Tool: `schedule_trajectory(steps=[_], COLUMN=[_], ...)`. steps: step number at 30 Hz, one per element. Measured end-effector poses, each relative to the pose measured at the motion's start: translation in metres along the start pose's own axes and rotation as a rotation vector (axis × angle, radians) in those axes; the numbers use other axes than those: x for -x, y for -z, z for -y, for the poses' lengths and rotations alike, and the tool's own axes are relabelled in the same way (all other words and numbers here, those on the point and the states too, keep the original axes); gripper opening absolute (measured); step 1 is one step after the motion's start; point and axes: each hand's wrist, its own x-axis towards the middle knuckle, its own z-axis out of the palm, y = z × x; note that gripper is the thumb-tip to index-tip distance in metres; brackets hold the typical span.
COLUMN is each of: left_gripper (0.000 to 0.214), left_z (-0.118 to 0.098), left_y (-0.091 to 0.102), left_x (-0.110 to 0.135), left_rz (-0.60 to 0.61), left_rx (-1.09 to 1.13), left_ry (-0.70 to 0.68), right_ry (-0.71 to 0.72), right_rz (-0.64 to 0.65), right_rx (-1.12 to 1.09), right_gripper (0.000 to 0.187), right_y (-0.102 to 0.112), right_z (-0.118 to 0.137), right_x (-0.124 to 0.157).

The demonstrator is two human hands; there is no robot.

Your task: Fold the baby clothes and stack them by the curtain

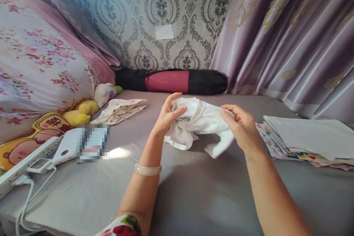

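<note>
A bunched white cloth garment hangs between my two hands, just above the grey bed sheet. My left hand grips its left end, thumb on top and fingers partly behind the fabric. On the other side, my right hand pinches the right end between thumb and fingers. One narrow flap of the garment dangles below my right hand. Its folds hide the full shape. To the right lies a stack of folded cloths, a plain white one on top. A crumpled cream patterned cloth rests at the left back.
A black and pink rolled bag lies along the wall. At left are plush toys, a power strip with cables, a white box-shaped device and a blurred-out item. Curtains hang at right.
</note>
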Motion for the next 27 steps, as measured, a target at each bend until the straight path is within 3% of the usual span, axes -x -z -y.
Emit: schedule_trajectory(steps=[4, 9, 12, 17, 22, 27], left_gripper=[0.042, 0.034, 0.031, 0.031, 0.039, 0.052], left_z=[0.005, 0.023, 0.027, 0.026, 0.026, 0.023], left_y=[-0.009, -0.017, -0.02, -0.024, -0.015, 0.002], left_x=[-0.001, -0.002, -0.001, 0.001, -0.002, -0.005], left_rz=[0.011, 0.017, 0.078, 0.144, 0.098, 0.167], left_rx=[-0.071, -0.07, -0.093, -0.116, -0.161, -0.179], left_ry=[0.049, 0.13, 0.157, 0.202, 0.277, 0.391], right_ry=[0.029, -0.045, -0.095, -0.093, -0.058, -0.171], right_rz=[0.072, 0.273, 0.344, 0.403, 0.339, 0.125], right_rx=[0.168, 0.25, 0.191, 0.141, 0.18, 0.123], right_gripper=[0.035, 0.037, 0.034, 0.038, 0.041, 0.044], right_y=[0.022, 0.034, 0.029, 0.008, 0.008, 0.023], right_z=[0.01, -0.017, -0.027, -0.025, -0.026, -0.039], right_x=[-0.001, -0.009, -0.01, -0.007, -0.011, -0.018])
